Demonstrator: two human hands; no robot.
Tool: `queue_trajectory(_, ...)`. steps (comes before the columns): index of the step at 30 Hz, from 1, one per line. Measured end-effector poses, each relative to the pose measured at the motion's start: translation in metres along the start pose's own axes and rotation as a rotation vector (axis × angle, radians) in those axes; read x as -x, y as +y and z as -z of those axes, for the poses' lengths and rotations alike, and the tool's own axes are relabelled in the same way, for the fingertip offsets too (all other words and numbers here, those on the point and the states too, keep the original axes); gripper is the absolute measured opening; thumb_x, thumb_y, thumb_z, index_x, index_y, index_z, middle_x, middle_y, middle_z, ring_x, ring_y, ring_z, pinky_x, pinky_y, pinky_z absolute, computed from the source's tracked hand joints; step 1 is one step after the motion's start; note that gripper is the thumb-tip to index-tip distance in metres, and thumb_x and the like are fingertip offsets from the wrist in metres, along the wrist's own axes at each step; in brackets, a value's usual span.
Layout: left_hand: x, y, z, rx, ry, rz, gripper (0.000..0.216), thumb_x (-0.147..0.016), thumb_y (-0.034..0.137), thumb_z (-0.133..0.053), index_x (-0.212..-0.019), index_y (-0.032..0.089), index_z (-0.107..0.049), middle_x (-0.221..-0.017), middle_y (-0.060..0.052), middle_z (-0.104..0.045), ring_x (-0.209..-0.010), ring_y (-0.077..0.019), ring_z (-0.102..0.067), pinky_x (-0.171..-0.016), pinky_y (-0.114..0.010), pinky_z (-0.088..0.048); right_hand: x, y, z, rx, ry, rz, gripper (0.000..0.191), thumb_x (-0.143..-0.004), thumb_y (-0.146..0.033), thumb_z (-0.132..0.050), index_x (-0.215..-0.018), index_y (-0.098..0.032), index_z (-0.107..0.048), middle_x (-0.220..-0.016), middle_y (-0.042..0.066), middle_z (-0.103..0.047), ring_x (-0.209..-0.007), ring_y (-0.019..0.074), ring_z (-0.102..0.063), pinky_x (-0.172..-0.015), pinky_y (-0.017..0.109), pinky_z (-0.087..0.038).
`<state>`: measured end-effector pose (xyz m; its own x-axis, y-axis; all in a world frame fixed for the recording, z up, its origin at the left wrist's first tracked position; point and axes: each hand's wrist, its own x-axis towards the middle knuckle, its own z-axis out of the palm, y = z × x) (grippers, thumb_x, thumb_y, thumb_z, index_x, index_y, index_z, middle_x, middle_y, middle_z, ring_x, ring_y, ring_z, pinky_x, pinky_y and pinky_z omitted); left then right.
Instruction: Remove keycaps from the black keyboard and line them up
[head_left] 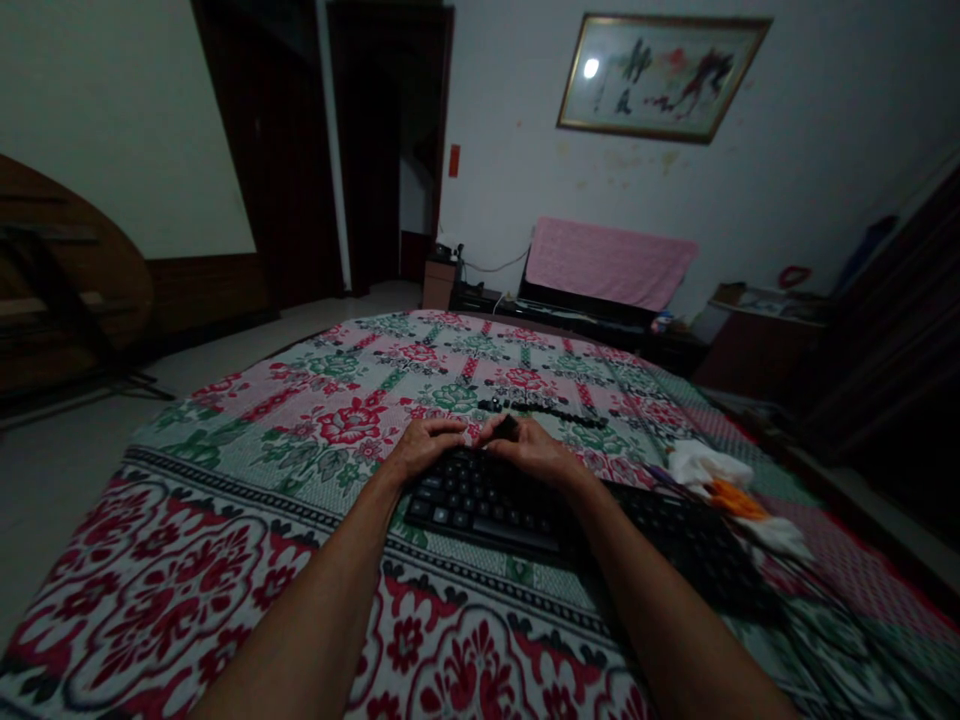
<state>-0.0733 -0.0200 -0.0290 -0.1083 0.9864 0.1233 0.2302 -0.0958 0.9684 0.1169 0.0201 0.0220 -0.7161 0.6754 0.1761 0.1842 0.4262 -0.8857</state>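
Observation:
A black keyboard (480, 505) lies on a patterned bed cover (360, 425) in front of me. My left hand (429, 445) rests at its far left edge, fingers stretched to the right and nothing visible in them. Just beyond the keyboard's far edge, my right hand (529, 452) is closed around a small black piece (508, 428), perhaps a keycap; dim light hides its details. Farther out lies a row of small black pieces (559, 412) that look like keycaps. My right forearm covers part of the keyboard.
To the right of the keyboard are a crumpled white cloth (709, 465), an orange item (739, 500) and dark cables (832, 595). Beyond the bed stand a low unit draped with a pink towel (611, 262) and a small cabinet (439, 283). A round wooden tabletop (75, 270) leans at left.

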Motion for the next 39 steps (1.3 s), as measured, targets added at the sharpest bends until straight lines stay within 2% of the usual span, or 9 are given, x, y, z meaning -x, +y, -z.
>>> queue_trajectory(5, 0.0, 0.0, -0.001, 0.007, 0.0, -0.008, 0.037, -0.062, 0.035, -0.066, -0.094, 0.018, -0.069, -0.099, -0.004, -0.069, -0.098, -0.0227, -0.06, -0.09, -0.033, -0.043, 0.003, 0.001, -0.004, 0.009, -0.116, -0.031, 0.016, -0.066, -0.014, -0.051, -0.079, -0.016, -0.062, -0.08, 0.0, -0.065, -0.079, 0.0132, -0.058, -0.079, 0.027, -0.044)
queue_trajectory(11, -0.003, -0.006, -0.001, 0.028, 0.0, -0.013, 0.038, -0.062, 0.036, -0.067, -0.095, 0.018, -0.069, -0.098, -0.005, -0.069, -0.096, -0.0225, -0.061, -0.09, -0.033, -0.043, 0.0, 0.006, -0.008, -0.017, -0.15, -0.007, 0.014, -0.066, -0.013, -0.051, -0.075, -0.016, -0.061, -0.075, -0.001, -0.064, -0.074, 0.0122, -0.058, -0.073, 0.025, -0.044)
queue_trajectory(14, -0.002, -0.004, -0.001, 0.04, 0.002, -0.001, 0.039, -0.061, 0.036, -0.068, -0.095, 0.017, -0.069, -0.097, -0.005, -0.069, -0.095, -0.0231, -0.061, -0.09, -0.034, -0.043, 0.001, 0.007, -0.008, 0.042, -0.156, 0.027, 0.008, -0.07, -0.017, -0.054, -0.075, -0.016, -0.06, -0.076, -0.001, -0.063, -0.074, 0.0118, -0.057, -0.074, 0.025, -0.043)
queue_trajectory(18, 0.001, 0.001, -0.001, 0.042, 0.004, 0.008, 0.038, -0.06, 0.035, -0.068, -0.093, 0.017, -0.07, -0.097, -0.005, -0.069, -0.097, -0.0236, -0.06, -0.091, -0.035, -0.042, 0.003, 0.004, -0.009, 0.153, -0.094, 0.011, 0.016, -0.077, -0.031, -0.054, -0.075, -0.016, -0.059, -0.066, -0.002, -0.057, -0.061, 0.0095, -0.05, -0.06, 0.021, -0.041)
queue_trajectory(22, 0.001, 0.002, -0.001, 0.045, 0.002, -0.001, 0.036, -0.061, 0.034, -0.068, -0.093, 0.017, -0.07, -0.097, -0.005, -0.069, -0.097, -0.0233, -0.06, -0.092, -0.034, -0.042, 0.002, 0.006, -0.011, 0.133, -0.026, -0.038, 0.023, -0.077, -0.038, -0.052, -0.077, -0.016, -0.059, -0.058, -0.004, -0.051, -0.05, 0.0075, -0.042, -0.048, 0.018, -0.034)
queue_trajectory(29, 0.0, 0.0, -0.001, 0.045, -0.014, -0.012, 0.037, -0.062, 0.035, -0.067, -0.094, 0.017, -0.07, -0.1, -0.005, -0.069, -0.1, -0.0233, -0.059, -0.093, -0.034, -0.041, -0.002, 0.017, -0.009, 0.153, 0.023, 0.011, 0.017, -0.072, -0.029, -0.057, -0.081, -0.016, -0.064, -0.065, -0.003, -0.058, -0.057, 0.0087, -0.048, -0.054, 0.018, -0.037)
queue_trajectory(33, 0.0, 0.002, -0.001, 0.032, 0.001, -0.015, 0.038, -0.06, 0.037, -0.069, -0.093, 0.016, -0.07, -0.098, -0.006, -0.069, -0.099, -0.0235, -0.059, -0.093, -0.034, -0.04, 0.0, 0.012, -0.011, 0.229, 0.036, 0.002, 0.017, -0.073, -0.03, -0.057, -0.076, -0.014, -0.064, -0.063, -0.002, -0.058, -0.054, 0.0087, -0.047, -0.051, 0.018, -0.035)
queue_trajectory(37, -0.001, 0.0, -0.003, 0.053, -0.014, -0.024, 0.038, -0.06, 0.038, -0.069, -0.091, 0.016, -0.07, -0.096, -0.005, -0.07, -0.096, -0.023, -0.06, -0.091, -0.034, -0.042, 0.001, 0.007, -0.015, 0.337, 0.053, 0.083, 0.015, -0.073, -0.027, -0.057, -0.074, -0.014, -0.066, -0.068, 0.0, -0.061, -0.061, 0.0109, -0.051, -0.055, 0.019, -0.036)
queue_trajectory(39, -0.001, -0.002, -0.003, 0.066, -0.025, -0.025, 0.038, -0.06, 0.037, -0.069, -0.092, 0.017, -0.07, -0.096, -0.005, -0.07, -0.095, -0.0225, -0.061, -0.09, -0.034, -0.042, 0.001, 0.006, -0.015, 0.387, 0.048, 0.077, 0.015, -0.072, -0.026, -0.057, -0.073, -0.014, -0.066, -0.066, 0.0, -0.061, -0.059, 0.011, -0.051, -0.054, 0.019, -0.035)
